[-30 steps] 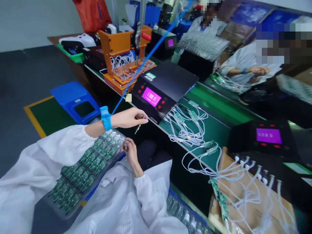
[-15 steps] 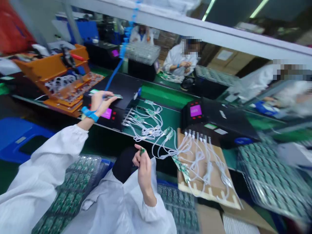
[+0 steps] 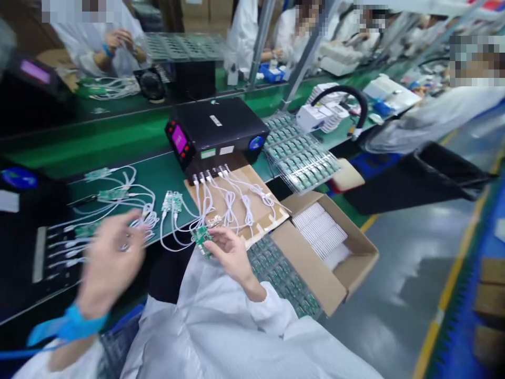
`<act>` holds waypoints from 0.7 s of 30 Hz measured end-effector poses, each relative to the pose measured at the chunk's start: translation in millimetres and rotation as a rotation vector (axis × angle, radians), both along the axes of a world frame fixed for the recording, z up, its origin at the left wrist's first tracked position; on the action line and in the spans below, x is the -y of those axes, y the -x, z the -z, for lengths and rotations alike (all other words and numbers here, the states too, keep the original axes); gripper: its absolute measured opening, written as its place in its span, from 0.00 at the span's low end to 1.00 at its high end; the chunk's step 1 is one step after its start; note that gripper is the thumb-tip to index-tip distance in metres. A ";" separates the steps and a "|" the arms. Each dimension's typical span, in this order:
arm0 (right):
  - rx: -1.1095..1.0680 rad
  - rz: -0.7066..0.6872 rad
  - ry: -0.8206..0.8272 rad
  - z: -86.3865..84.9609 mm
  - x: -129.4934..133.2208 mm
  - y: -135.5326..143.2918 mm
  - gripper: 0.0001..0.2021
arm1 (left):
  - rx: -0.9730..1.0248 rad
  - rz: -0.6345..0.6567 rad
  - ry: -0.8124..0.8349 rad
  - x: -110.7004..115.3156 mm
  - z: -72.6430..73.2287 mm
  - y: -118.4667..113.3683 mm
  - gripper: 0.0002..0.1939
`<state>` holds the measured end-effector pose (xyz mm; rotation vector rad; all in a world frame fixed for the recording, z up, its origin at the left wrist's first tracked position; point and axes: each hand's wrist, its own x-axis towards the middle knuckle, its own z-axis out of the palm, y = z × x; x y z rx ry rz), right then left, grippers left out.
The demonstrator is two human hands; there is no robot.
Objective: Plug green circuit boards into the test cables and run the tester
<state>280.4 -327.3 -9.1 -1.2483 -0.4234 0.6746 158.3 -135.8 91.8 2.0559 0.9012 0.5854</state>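
Observation:
My right hand (image 3: 232, 259) pinches a small green circuit board (image 3: 202, 240) by its edge, above my lap and near the table's front edge. My left hand (image 3: 112, 255), with a blue wrist strap (image 3: 67, 323), hovers over the left test box's cable row. Motion smears its fingers, so whether anything is in them cannot be made out. Around it lie white cables (image 3: 148, 218) with more circuit boards (image 3: 112, 195) plugged on. Two boards (image 3: 172, 202) on white cables rest together at the table edge, between my hands.
A black test box (image 3: 216, 131) with a lit pink screen stands behind cardboard (image 3: 236, 189) draped with white cables. Trays of boards (image 3: 300, 152) lie right of it. An open carton (image 3: 355, 258) holds white stacked pieces. Co-workers in white coats sit across the bench.
The view has swung to the right. My left hand has left the top of the left test box, where it held a board, and come down toward the cables. My right hand still holds a board.

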 end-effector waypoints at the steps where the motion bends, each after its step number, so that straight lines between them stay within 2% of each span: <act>1: -0.010 0.020 -0.026 -0.9 -0.1 -5.1 0.19 | -0.016 0.083 0.076 16.2 7.5 -18.1 0.26; 4: 0.082 0.138 -0.040 -2.4 8.8 -24.2 0.19 | -0.005 0.301 0.315 57.7 28.1 -74.7 0.27; 6: 0.187 0.208 0.011 -1.5 24.4 -37.9 0.16 | 0.023 0.377 0.389 75.3 36.7 -104.9 0.24; 8: 0.265 0.240 0.060 2.1 46.7 -50.0 0.14 | 0.026 0.467 0.473 85.9 41.4 -125.8 0.23; 11: 0.392 0.312 0.150 14.9 86.9 -66.4 0.13 | 0.002 0.542 0.610 94.3 45.0 -144.7 0.27; 13: 0.501 0.386 0.276 29.5 113.4 -78.7 0.15 | -0.019 0.518 0.657 96.8 47.1 -153.9 0.30; 15: 0.584 0.363 0.413 47.4 134.4 -91.8 0.17 | -0.024 0.481 0.674 97.1 49.8 -162.5 0.32; 18: 0.667 0.221 0.498 71.4 147.9 -107.4 0.15 | -0.003 0.471 0.668 94.8 55.7 -174.0 0.35; 21: 0.674 0.246 0.471 80.0 141.5 -113.0 0.13 | -0.054 0.520 0.630 90.6 62.4 -181.5 0.36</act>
